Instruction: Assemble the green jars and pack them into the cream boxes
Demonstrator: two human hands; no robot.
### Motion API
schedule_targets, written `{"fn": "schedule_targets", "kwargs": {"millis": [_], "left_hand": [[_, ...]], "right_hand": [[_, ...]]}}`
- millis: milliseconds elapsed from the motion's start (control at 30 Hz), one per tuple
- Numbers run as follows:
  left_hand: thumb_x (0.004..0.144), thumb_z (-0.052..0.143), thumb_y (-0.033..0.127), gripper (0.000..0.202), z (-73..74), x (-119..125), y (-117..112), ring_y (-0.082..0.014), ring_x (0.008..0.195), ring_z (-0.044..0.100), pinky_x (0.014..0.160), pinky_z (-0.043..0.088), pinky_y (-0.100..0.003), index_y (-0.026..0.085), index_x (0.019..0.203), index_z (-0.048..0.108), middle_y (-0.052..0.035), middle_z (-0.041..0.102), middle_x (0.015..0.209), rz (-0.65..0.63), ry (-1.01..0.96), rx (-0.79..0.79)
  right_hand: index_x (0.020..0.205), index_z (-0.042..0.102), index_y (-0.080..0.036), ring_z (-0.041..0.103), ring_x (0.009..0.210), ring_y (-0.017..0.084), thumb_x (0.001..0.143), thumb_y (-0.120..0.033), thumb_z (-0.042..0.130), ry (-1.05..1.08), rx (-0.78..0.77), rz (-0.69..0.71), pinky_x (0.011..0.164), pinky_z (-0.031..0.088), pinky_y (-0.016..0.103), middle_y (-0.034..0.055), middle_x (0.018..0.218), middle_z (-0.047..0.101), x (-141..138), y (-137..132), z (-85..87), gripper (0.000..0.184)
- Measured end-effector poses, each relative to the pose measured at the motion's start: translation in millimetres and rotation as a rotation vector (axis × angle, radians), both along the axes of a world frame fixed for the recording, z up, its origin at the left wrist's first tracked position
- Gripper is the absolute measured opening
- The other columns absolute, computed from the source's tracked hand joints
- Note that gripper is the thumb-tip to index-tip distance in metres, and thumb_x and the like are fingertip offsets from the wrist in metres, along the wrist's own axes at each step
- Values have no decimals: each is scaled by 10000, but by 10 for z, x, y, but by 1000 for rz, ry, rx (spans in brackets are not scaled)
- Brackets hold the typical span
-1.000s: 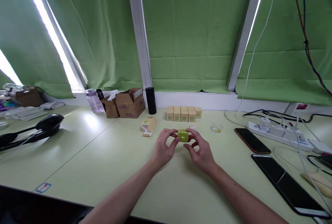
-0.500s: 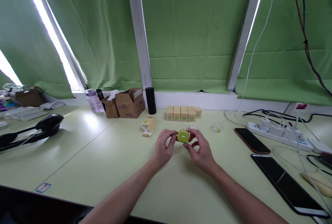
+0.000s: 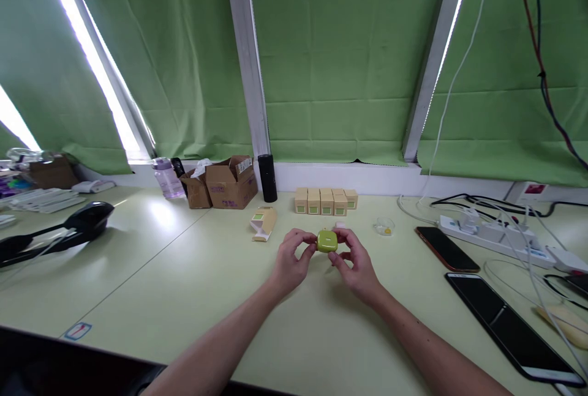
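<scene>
Between my hands, over the middle of the table, is a small glossy green earbud case [image 3: 327, 240] with rounded corners and a pale mark on its face. My left hand [image 3: 293, 261] pinches its left side between thumb and fingertips. On the opposite side, the thumb and fingers of my right hand [image 3: 356, 264] grip it. Just behind the right fingers lies a small pinkish piece [image 3: 340, 225], partly hidden. An opened cardboard box [image 3: 263, 223] rests on its side beyond my left hand. Several small closed boxes [image 3: 326, 201] stand grouped behind the case.
A small clear dish [image 3: 384, 226] sits right of the boxes. Farther right are two phones [image 3: 448, 249], a tablet-sized one [image 3: 505, 316] nearer, and a power strip [image 3: 496, 238] with tangled cables. Brown cartons [image 3: 231, 185], a black cylinder [image 3: 267, 178] and a purple bottle [image 3: 168, 179] line the back.
The earbud case has tipped to a flatter angle in my fingers and shifted very slightly right. Both hands keep their hold; the surrounding things stay put.
</scene>
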State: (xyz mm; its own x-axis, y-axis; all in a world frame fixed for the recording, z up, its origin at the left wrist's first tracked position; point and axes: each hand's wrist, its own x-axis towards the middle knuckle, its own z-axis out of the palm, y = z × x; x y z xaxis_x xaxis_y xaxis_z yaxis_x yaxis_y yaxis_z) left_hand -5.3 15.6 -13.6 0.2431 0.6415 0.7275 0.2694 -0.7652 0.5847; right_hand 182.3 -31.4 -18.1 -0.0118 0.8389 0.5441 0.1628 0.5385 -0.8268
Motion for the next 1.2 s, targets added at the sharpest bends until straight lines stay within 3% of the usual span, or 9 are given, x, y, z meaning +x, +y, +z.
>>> {"fn": "schedule_targets", "kwargs": {"millis": [133, 367, 500, 600, 733, 833, 1033, 1200], "left_hand": [[902, 675, 137, 150, 4, 1, -7, -216, 953, 664, 881, 560, -378, 217, 1028, 692, -66, 676, 1002, -14, 13, -32], [859, 696, 81, 529, 54, -5, -113, -297, 1288, 479, 1083, 486, -495, 278, 1338, 584, -99, 667, 1277, -51, 180, 21], [919, 663, 120, 466, 75, 5, -139, -304, 1293, 465, 1120, 438, -521, 282, 1353, 606, -102, 660, 1315, -99, 248, 79], [907, 674, 125, 443, 54, 9, -95, -296, 1267, 502, 1093, 461, -501, 277, 1321, 636, -100, 678, 1261, -104, 167, 31], [902, 698, 204, 436, -32, -22, 61, -267, 1208, 583, 990, 519, -437, 286, 1326, 641, -96, 686, 1265, -36, -32, -173], [938, 690, 330, 428, -96, -54, 184, -249, 1178, 638, 948, 531, -392, 257, 1356, 633, -120, 690, 1314, -99, -173, -339], [874, 786, 473, 546, -130, -63, 254, -264, 1227, 665, 1042, 519, -406, 221, 1337, 645, -139, 696, 1369, -270, -377, -529], [830, 833, 501, 605, -123, -63, 248, -258, 1204, 682, 1073, 508, -413, 220, 1335, 653, -147, 686, 1399, -313, -399, -584]], "right_hand": [[1237, 564, -252, 614, 1094, 252, 959, -468, 652, 126, -47, 86, 704, 618, 330, 98, 1160, 634, 14, 42, -36, 363], [1104, 648, -216, 609, 889, 208, 918, -604, 678, 195, -147, 163, 583, 561, 282, 71, 1007, 631, -4, 78, -53, 431], [1104, 670, -202, 603, 792, 193, 908, -652, 659, 151, -183, 154, 543, 524, 274, 49, 909, 629, -14, 103, -69, 491], [1106, 686, -200, 637, 805, 208, 964, -639, 569, 86, -166, 69, 562, 519, 288, 65, 926, 680, 14, 120, -90, 476], [1067, 697, -218, 670, 930, 248, 1023, -419, 504, -272, -73, -216, 732, 548, 361, 83, 1010, 732, 90, 145, -139, 282], [1058, 712, -212, 638, 1076, 276, 996, -208, 484, -632, 6, -337, 900, 517, 413, 101, 1084, 750, 126, 179, -180, 237], [1292, 680, -196, 448, 1387, 322, 919, -80, 529, -1099, 29, -409, 1092, 356, 445, 116, 1475, 620, 79, 305, -185, 419], [1331, 649, -177, 413, 1388, 345, 931, -88, 483, -1269, 31, -362, 1103, 286, 467, 121, 1567, 533, 9, 463, -83, 442]]}}
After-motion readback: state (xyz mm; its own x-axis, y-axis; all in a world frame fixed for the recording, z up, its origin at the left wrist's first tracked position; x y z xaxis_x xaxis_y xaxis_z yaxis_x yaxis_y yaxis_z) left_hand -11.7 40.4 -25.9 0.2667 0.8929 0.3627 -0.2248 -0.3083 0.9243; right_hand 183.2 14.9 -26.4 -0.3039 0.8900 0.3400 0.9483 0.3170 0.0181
